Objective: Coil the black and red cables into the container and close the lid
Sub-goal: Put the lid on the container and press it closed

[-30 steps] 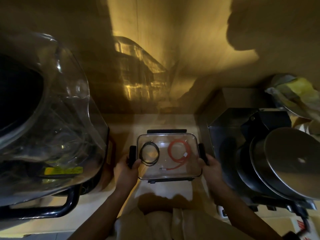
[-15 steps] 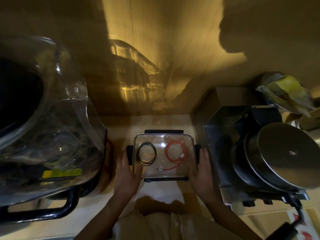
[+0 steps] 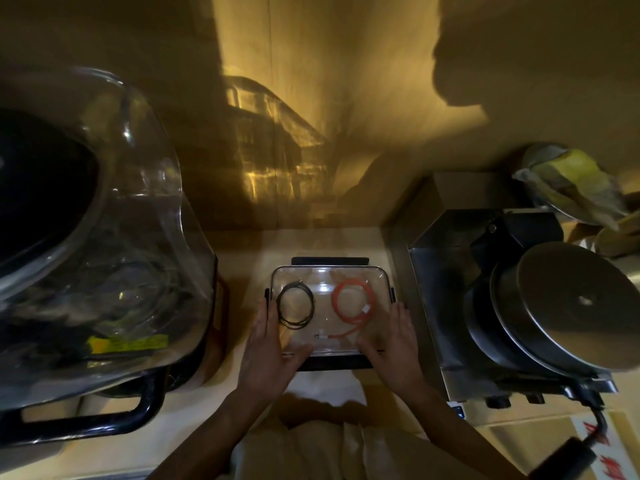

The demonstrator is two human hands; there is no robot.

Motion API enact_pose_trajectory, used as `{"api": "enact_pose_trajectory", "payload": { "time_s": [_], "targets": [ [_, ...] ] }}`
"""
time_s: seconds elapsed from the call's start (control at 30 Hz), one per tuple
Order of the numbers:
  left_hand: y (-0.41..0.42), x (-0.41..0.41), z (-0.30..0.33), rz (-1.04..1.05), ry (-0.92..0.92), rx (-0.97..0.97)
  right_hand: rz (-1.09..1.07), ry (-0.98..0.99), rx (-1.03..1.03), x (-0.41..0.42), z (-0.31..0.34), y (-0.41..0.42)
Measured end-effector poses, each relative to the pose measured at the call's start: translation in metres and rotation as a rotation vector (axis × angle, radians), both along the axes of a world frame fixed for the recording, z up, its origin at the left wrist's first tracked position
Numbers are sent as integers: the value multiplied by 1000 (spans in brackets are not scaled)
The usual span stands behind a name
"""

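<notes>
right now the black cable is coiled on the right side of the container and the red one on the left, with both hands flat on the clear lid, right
Not quite: the sides are swapped. In the head view the black cable is coiled on the left side of the container and the red cable on the right. Both the left hand and right hand do lie flat on the clear lid.

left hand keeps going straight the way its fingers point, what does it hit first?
Probably nothing solid at once: the left hand lies flat on the clear lid, fingers pointing away along its left edge. Next in line looks like the black side latch; depth is unclear.
</notes>
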State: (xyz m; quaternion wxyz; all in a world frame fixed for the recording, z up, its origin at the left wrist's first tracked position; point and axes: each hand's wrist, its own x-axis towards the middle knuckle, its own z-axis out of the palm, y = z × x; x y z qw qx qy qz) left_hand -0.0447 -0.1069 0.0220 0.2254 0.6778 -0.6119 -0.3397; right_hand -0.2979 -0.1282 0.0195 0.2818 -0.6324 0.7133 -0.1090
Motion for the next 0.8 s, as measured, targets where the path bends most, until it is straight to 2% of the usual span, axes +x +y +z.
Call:
{"api": "enact_pose_trajectory", "payload": {
  "time_s": [0.13,0.3,0.6,0.8],
  "targets": [
    [-1,2,-1,11,61,-3,-37,-154,18,1,6,-2],
    [-1,4,-2,24,106,-42,-70,-211,6,6,15,-10],
    [-4,0,1,72,153,-86,-152,-169,87,7,12,-21],
    [-3,0,3,12,116,-94,-141,-160,109,5,9,-20]
  ]
}}
